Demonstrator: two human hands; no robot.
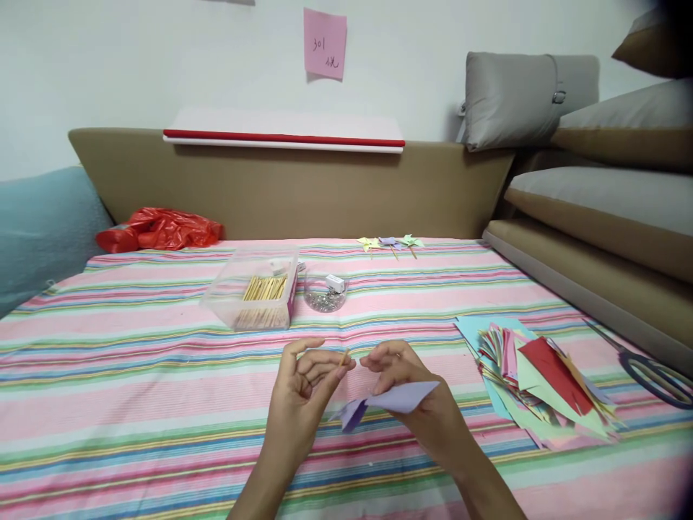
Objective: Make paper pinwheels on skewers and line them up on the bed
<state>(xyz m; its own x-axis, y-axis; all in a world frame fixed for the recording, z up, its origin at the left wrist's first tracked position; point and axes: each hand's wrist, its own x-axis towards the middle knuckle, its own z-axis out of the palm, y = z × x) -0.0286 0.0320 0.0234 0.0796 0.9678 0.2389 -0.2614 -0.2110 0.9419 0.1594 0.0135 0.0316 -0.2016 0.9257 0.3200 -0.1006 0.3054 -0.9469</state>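
Observation:
My left hand (301, 393) pinches a short wooden stick (343, 357) between thumb and fingertips, its tip pointing up. A folded purple paper pinwheel (405, 396) is in my right hand (430, 415), its blades spreading below the fingers towards the left. The two hands face each other, fingertips close but apart. Whether the stick reaches the paper is hidden by the left hand. Beyond them stand a clear plastic box (216, 300) with many wooden sticks (265, 290) and a round clear dish (317, 305) of small metal pins, with a white block (335, 282) on it.
To the right lies a pile of coloured paper pieces (557, 375), with dark-handled scissors (652, 375) beside it. Several pinwheels on sticks (388, 243) lie at the back of the striped cloth (162, 433). Stacked cushions (606, 209) border the right; a red plastic bag (167, 230) sits back left.

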